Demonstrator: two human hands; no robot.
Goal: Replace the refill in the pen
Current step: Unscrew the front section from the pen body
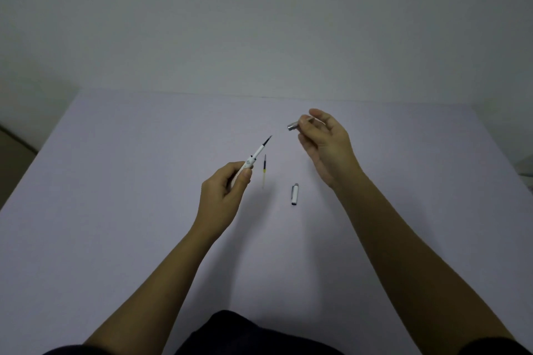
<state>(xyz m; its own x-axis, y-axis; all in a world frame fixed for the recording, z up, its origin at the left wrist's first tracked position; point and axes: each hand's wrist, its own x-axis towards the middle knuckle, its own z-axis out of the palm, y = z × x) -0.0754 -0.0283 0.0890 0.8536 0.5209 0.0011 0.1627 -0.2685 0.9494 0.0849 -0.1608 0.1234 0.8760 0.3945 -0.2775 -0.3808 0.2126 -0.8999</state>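
Observation:
My left hand (227,186) grips a white pen barrel (250,161) with a refill (264,145) sticking out of its open end, dark tip pointing up and to the right. My right hand (326,143) pinches a small silver grip section (294,125) between thumb and fingers, raised above the table and apart from the barrel's tip. A second refill (264,170), dark at the top and yellowish lower down, lies on the table between my hands. The white pen cap (294,194) with a clip lies on the table just right of it.
The pale lilac table (115,181) fills the lower view and ends at a grey wall (259,23). Its left edge runs diagonally at the far left. My dark clothing (245,331) shows at the bottom.

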